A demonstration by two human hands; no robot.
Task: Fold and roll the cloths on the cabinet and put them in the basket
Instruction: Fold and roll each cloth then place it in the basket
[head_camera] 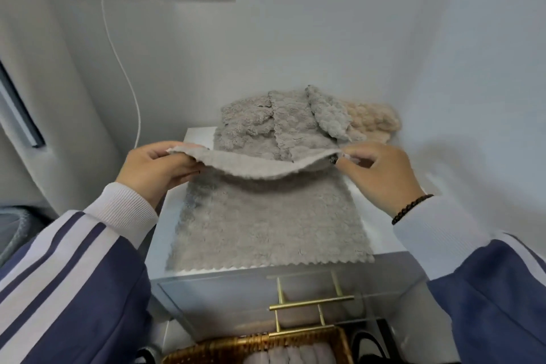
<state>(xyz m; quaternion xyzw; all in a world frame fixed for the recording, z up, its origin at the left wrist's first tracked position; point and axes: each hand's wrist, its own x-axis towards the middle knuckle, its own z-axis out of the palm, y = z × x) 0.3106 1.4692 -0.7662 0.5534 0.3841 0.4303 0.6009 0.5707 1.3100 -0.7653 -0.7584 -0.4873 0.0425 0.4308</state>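
Fluffy grey cloth [266, 221], far edge pinched by left hand [153, 168], right hand [381, 174]

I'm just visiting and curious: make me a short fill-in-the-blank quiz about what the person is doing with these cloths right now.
1. Both hands, left hand and right hand, lift the far edge of the ____ cloth.
2. Behind the grey pile, against the wall, lies a ____ cloth.
3. The wicker basket sits ____ the cabinet top.

Missing words: grey; beige; below
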